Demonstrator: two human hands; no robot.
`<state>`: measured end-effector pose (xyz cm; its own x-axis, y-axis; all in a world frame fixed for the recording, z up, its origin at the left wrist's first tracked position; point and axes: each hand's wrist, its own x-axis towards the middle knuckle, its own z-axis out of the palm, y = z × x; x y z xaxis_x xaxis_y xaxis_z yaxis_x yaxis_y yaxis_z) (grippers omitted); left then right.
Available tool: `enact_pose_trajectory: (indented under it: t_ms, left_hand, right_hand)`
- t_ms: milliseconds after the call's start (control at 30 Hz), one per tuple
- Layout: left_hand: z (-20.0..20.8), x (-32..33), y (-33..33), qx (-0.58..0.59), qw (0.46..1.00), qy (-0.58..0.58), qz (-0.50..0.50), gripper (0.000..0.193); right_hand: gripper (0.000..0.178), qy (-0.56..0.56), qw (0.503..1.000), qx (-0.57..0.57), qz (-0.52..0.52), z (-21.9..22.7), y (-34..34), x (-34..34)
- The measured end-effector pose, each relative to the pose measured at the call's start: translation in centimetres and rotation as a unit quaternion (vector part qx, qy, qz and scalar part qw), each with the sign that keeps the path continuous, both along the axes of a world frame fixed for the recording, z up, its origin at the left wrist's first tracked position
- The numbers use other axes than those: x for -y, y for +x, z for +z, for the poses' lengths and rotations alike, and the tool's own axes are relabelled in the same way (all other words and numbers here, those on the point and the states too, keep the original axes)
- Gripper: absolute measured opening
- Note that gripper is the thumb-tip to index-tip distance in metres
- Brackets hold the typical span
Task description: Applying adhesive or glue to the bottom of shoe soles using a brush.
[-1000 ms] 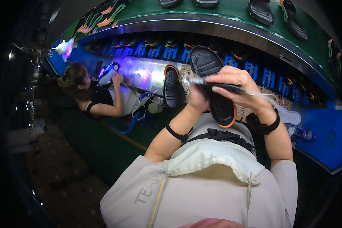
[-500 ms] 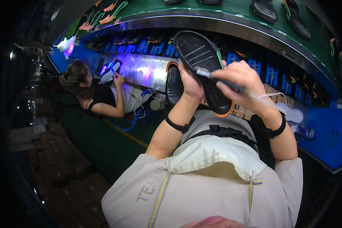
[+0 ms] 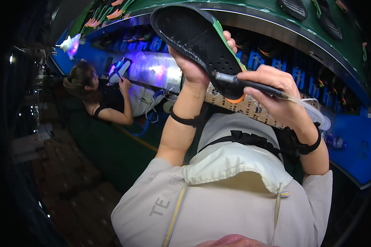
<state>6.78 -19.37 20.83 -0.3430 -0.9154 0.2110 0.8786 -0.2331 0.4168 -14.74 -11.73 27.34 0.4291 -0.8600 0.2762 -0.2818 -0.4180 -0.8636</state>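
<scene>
Raised in front of me is a black shoe sole point(image 3: 185, 35) with a green and orange edge and rows of small holes near its lower end. My left hand point(image 3: 191, 68) is closed round it, palm underneath, fingertips curling over the far edge. In my right hand point(image 3: 276, 84) is a brush with a black handle point(image 3: 264, 87) and a pale tube trailing from its back end. Its bristles touch the sole's inner face near the orange-edged end. Whitish wet-looking streaks show along the sole's left side.
A green shelf point(image 3: 251, 12) with more soles curves across the far side, above a rack of blue holders point(image 3: 278, 64). A cardboard box point(image 3: 251, 110) stands behind the sole. At right, a plastic bottle point(image 3: 336, 141) lies on a blue surface. Another person point(image 3: 111, 96) works at left.
My left hand has moved up and left, tilting the sole. The brush remains against the sole, now nearer its orange-edged end. The second sole beside my left wrist has dropped from sight.
</scene>
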Motion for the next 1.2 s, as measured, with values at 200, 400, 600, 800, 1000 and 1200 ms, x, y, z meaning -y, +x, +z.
enact_pose_trajectory:
  t_ms: [200, 400, 600, 800, 1000, 1200]
  left_hand:
    - [1.8, 1.8, 1.2, 0.011, 0.998, -0.058, 0.016, 0.092]
    - [2.3, 3.8, 0.9, 0.106, 0.978, -0.177, -0.018, 0.098]
    - [3.6, 5.4, 0.2, 0.288, 0.931, -0.222, -0.043, 0.093]
    - [4.7, 5.3, -1.5, 0.468, 0.857, -0.192, -0.094, 0.064]
    - [4.5, 5.5, -2.1, 0.604, 0.772, -0.172, -0.100, 0.081]
    - [-4.3, 5.3, 3.1, 0.390, 0.918, -0.067, -0.025, 0.070]
  right_hand:
    - [0.029, -0.062, 0.980, -0.010, 0.188, 1.4, -1.2, 1.2]
    - [0.035, -0.129, 0.975, -0.105, 0.146, 0.6, -0.3, 1.9]
    - [0.032, -0.066, 0.989, -0.097, 0.095, 0.3, 0.0, 2.5]
    - [0.033, -0.054, 0.979, -0.086, 0.175, 0.9, -0.1, 2.7]
    - [0.032, -0.079, 0.958, -0.210, 0.179, 1.6, 0.4, 2.5]
    - [0.028, -0.074, 0.977, -0.139, 0.143, -0.2, -1.6, 3.0]
